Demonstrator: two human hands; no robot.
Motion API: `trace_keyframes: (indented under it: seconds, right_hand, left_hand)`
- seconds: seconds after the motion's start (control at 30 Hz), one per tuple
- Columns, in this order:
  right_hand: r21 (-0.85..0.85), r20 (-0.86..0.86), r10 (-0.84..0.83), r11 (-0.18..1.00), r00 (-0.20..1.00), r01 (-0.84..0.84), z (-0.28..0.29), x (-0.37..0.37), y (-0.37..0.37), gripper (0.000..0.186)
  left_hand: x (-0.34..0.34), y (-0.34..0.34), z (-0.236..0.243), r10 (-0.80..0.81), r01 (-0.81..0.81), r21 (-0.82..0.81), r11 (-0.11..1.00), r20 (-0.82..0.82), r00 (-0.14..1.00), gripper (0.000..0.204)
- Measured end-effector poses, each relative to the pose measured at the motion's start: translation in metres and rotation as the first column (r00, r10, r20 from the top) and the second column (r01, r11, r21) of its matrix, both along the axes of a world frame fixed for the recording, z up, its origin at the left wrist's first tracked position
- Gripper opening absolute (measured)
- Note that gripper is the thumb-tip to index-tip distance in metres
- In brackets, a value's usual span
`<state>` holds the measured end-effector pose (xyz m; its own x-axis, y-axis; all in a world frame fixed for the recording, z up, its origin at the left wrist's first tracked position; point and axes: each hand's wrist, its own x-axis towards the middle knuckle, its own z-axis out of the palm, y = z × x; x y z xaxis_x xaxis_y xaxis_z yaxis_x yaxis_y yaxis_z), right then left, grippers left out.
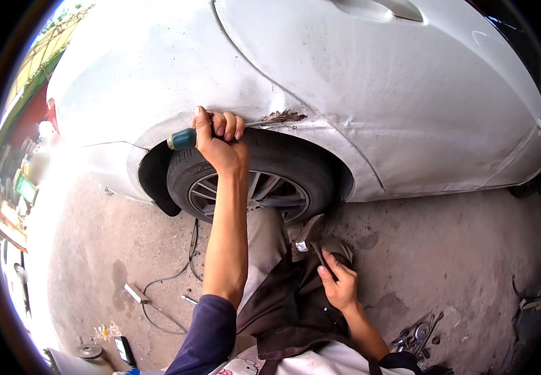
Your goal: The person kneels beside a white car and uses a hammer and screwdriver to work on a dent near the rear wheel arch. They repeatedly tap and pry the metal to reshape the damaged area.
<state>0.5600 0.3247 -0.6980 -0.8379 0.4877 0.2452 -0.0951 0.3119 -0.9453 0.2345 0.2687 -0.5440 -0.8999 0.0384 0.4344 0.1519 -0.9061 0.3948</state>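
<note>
White car body (370,100) fills the upper view; rear wheel (252,187) sits under a dented arch with a torn, rusted patch (284,116). Oil-stained concrete ground (458,250) below. Left hand (220,140) fisted around a blue-handled screwdriver (182,139), its shaft pointing at the rusted patch. Right hand (339,284) low over the lap, fingers closed on a hammer (311,240), head up. Loose wrenches (417,337) lie near the right forearm.
</note>
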Motion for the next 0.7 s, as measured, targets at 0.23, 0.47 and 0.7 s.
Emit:
trace_keyframes:
  seconds: [0.23,0.47,0.7]
  right_hand:
    - [-0.023,-0.105,-0.037,0.999,0.994,0.035,-0.012,0.041,-0.026,0.038]
    - [-0.129,-0.003,-0.087,0.988,0.996,0.086,-0.027,0.086,-0.015,0.039]
    - [0.040,-0.156,-0.135,0.989,0.978,0.143,-0.019,0.070,0.030,0.038]
  left_hand:
    - [0.048,-0.008,0.033,0.034,-0.024,-0.058,0.998,0.193,0.981,0.030]
    - [0.089,-0.009,0.024,0.114,-0.106,-0.044,0.993,0.266,0.957,0.031]
    - [0.095,0.018,0.033,0.186,-0.177,-0.067,0.982,0.178,0.966,0.026]
